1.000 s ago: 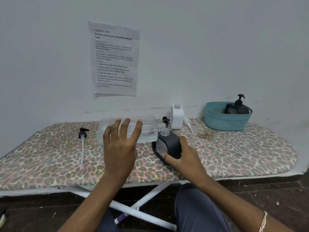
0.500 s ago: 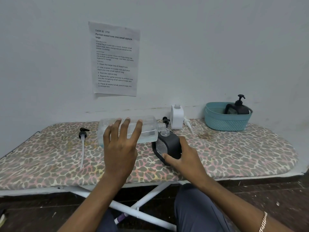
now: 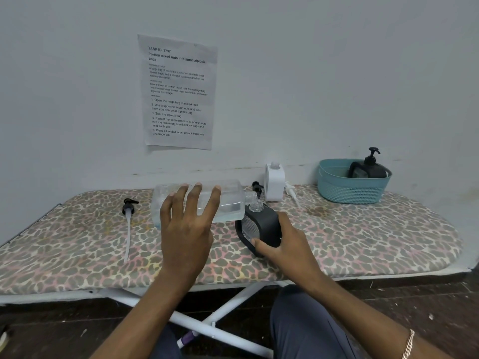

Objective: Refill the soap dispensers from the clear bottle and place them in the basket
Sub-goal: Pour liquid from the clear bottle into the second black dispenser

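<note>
My left hand (image 3: pixel 188 229) grips the clear bottle (image 3: pixel 228 200), held on its side with its mouth over the open neck of a black soap dispenser (image 3: pixel 261 224). My right hand (image 3: pixel 282 244) holds that dispenser, tilted, on the ironing board (image 3: pixel 363 242). A white dispenser (image 3: pixel 274 182) without its pump stands at the back by the wall. A second black dispenser (image 3: pixel 368 169) with its pump on sits inside the teal basket (image 3: pixel 350 190) at the back right.
A black pump with a long tube (image 3: pixel 128 218) lies on the left of the board. A white pump (image 3: pixel 291 191) lies beside the white dispenser, and a black pump head (image 3: pixel 256 186) peeks out behind the bottle's neck. A paper sheet (image 3: pixel 178 92) hangs on the wall.
</note>
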